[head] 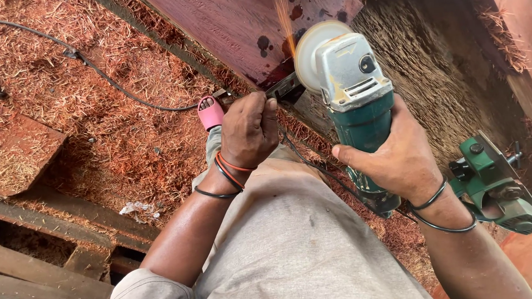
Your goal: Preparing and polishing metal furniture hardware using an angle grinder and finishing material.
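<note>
The right hand (402, 156) is gripping the green body of an angle grinder (352, 95), with the fingers wrapped closed around it and the thumb lying along the side. The grinder's disc (310, 54) is touching a small dark metal piece (287, 88), and sparks (283, 10) are flying upward from the contact point. The left hand (249, 132) is closing its fingers on that metal piece, holding it against the edge of a reddish wooden plank (233, 22). A black cable (88, 65) is running over the ground, which is covered with red wood shavings (123, 133) (they are lying almost everywhere). A green power tool (496, 184) is lying just beside the right wrist.
</note>
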